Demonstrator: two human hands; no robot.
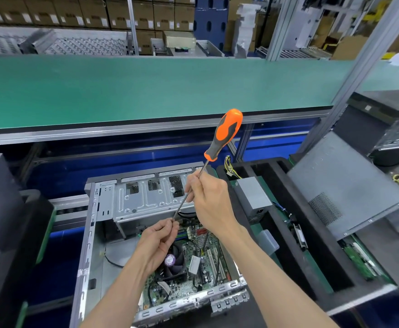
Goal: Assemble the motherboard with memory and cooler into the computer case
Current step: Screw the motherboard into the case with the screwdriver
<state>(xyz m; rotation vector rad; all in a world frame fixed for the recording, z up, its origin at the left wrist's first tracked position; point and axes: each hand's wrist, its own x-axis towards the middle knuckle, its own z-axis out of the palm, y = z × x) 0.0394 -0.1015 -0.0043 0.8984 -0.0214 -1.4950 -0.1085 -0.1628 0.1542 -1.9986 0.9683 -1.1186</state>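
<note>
Your right hand [206, 197] pinches the screwdriver [213, 151] high on its shaft, while your left hand [159, 237] pinches the tip, probably seating a screw. Below them the motherboard [193, 263] with its cooler [173, 261] lies inside the open computer case [103, 209]. No label is readable.

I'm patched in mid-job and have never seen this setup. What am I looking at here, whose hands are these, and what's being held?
There is one picture, from a camera worn on a person's head, looking down at their own bare hands. Below lies an open computer case with the motherboard and its cooler already inside. Both hands hold an orange-handled screwdriver by its metal shaft, handle up: the right hand higher, the left hand pinching near the tip. Whether a screw sits there I cannot tell. Right of the case, a grey power supply rests in a black tray.
</note>
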